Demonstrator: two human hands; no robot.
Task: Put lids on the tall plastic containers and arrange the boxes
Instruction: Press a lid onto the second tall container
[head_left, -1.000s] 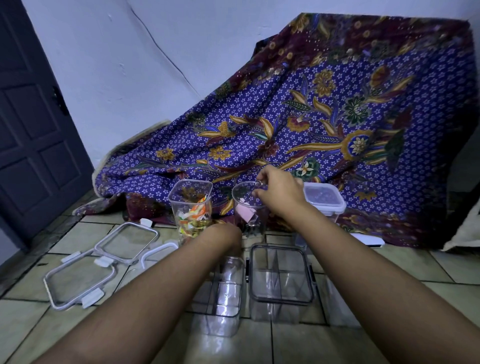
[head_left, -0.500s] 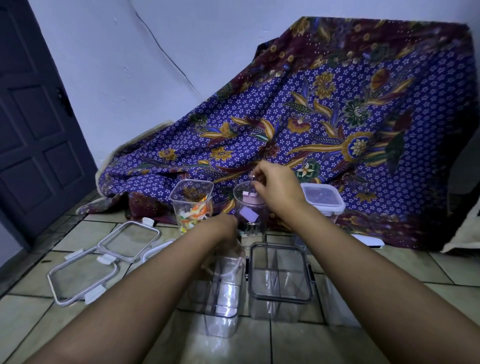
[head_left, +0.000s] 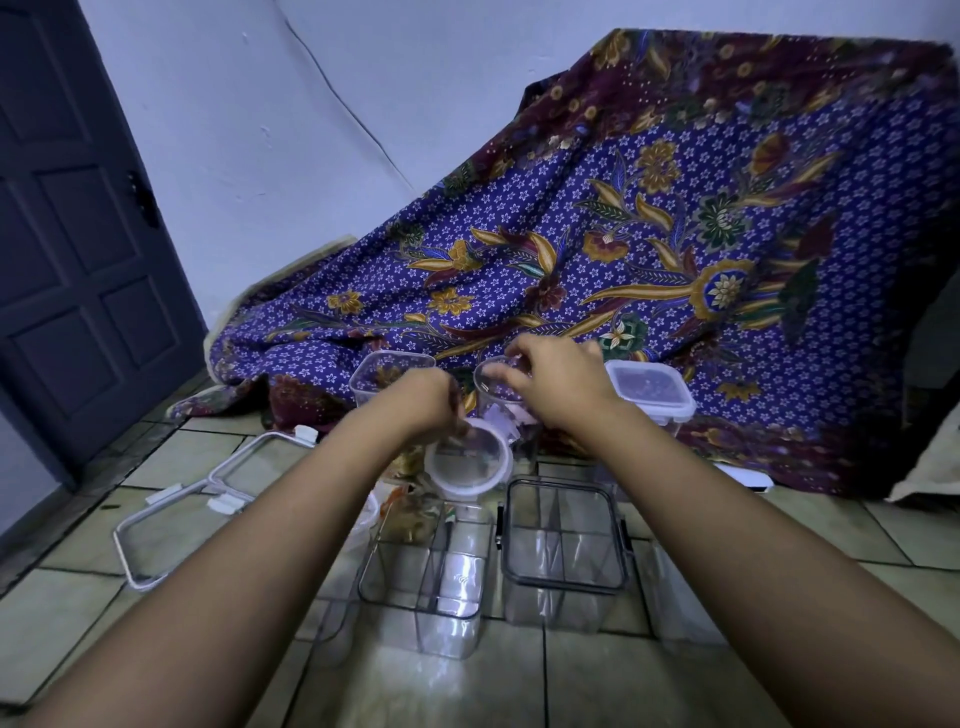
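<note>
A round white-rimmed lid (head_left: 466, 460) with a clear centre hangs tilted just below and left of the round tall container (head_left: 501, 395), pinched at its upper left edge by the left hand (head_left: 434, 402). The right hand (head_left: 558, 382) closes its fingers over the rim of that round container, which holds pale pink and lilac pieces. To its left stands a square tall container (head_left: 387, 376), open, partly hidden by the left wrist. To the right a tall container already wearing a white clip lid (head_left: 650, 389) stands against the purple batik cloth (head_left: 675, 234). Nearer the camera, two clear divided boxes (head_left: 563, 545) sit side by side on the tiled floor (head_left: 623, 686). Two rectangular clip lids (head_left: 208, 488) lie flat at left, overlapping at a corner, near the dark door (head_left: 78, 249).
</note>
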